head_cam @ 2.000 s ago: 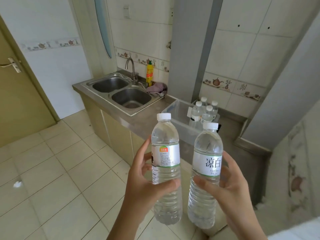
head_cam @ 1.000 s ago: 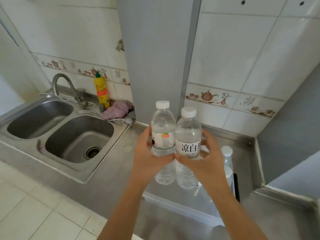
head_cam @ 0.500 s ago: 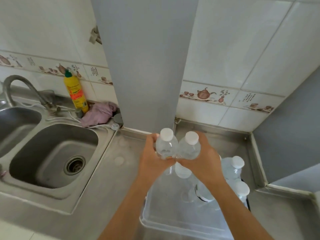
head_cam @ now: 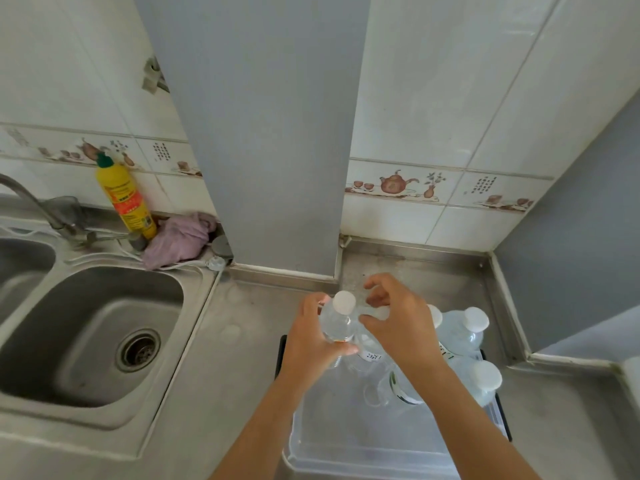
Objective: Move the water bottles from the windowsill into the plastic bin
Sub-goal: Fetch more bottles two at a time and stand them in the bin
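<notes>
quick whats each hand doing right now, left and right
Left hand: fingers curled round a water bottle, holding it upright over the plastic bin.
Right hand: fingers loosely curled, nothing clearly in its grip; open.

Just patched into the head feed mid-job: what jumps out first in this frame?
Two hands meet over the clear plastic bin on the steel counter: the left hand grips a water bottle by its shoulder, while the right hand hovers beside it with fingers curled. White-capped bottles stand at the bin's right side. At left, a yellow bottle stands behind the sink.
</notes>
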Demonstrator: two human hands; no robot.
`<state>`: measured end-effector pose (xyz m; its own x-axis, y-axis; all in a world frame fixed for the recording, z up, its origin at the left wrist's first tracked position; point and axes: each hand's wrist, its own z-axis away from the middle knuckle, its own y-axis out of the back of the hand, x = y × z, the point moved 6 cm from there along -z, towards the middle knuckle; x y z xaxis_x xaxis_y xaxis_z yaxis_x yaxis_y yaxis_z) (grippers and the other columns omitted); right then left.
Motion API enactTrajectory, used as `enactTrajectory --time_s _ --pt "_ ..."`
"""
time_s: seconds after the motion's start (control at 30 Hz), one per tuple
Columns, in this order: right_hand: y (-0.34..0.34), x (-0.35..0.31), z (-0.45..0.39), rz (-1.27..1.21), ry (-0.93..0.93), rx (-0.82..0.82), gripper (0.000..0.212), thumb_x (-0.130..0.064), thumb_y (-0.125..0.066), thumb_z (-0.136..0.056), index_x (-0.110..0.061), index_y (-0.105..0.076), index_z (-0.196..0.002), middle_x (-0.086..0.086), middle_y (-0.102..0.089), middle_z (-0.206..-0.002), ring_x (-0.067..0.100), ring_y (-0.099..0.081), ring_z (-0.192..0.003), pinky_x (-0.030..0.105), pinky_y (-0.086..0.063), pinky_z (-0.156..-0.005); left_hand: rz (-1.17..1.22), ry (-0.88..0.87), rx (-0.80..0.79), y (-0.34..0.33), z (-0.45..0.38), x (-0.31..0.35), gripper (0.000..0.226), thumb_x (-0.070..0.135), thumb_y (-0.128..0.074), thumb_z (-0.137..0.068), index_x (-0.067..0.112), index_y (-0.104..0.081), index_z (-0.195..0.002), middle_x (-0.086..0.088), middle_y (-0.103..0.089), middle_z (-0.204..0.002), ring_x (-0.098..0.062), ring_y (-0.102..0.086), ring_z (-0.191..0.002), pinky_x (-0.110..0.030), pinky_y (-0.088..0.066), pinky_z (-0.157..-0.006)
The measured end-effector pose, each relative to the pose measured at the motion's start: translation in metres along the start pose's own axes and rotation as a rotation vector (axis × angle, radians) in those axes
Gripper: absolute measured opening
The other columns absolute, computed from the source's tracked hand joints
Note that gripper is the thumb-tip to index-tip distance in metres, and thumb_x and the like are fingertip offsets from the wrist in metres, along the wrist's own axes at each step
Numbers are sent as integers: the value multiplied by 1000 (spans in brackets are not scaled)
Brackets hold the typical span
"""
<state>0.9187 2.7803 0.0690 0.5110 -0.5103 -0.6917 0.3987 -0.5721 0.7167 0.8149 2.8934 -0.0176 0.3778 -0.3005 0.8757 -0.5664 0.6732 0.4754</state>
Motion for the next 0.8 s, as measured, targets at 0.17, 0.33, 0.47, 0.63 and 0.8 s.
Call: enactTrajectory --time_s 0.17,0.33,0.47,0.63,0.8 --pt "-2 1 3 0 -1 -25 49 -7 -81 -69 -21 -60 -111 -6 -64 -92 11 -61 -87 19 -46 -75 -52 -81 27 2 4 6 84 31 -93 -52 40 -40 -117 30 -43 -109 -3 -44 -105 -7 -34 -74" --pt "8 -6 14 88 93 48 51 -11 -81 -70 -19 -63 -117 -4 -65 -110 15 -63 -98 29 -54 -75 -62 -152 -6 10 9 18 86 40 -86 -59 49 -37 -129 31 -46 -121 1 -41 -116 -11 -34 -87" --pt "22 -7 30 111 138 158 48 -8 -82 -69 -18 -67 -113 -2 -66 -109 19 -65 -92 28 -55 -67 -123 -233 14 19 16 32 92 39 -85 -64 32 -39 -144 14 -49 -137 -6 -43 -120 -29 -41 -100" --pt "34 -5 56 163 140 261 45 -8 -84 -68 -15 -68 -110 3 -70 -107 24 -68 -90 27 -54 -66 -206 -406 50 28 30 56 91 43 -84 -72 19 -39 -148 2 -46 -149 -16 -42 -133 -28 -32 -107" --pt "42 -5 93 242 85 310 40 -19 -76 -79 -19 -65 -117 -3 -70 -114 19 -66 -105 22 -53 -72 -402 -710 97 23 60 96 67 55 -66 -83 21 -52 -139 3 -54 -144 -18 -51 -131 -42 -38 -108"
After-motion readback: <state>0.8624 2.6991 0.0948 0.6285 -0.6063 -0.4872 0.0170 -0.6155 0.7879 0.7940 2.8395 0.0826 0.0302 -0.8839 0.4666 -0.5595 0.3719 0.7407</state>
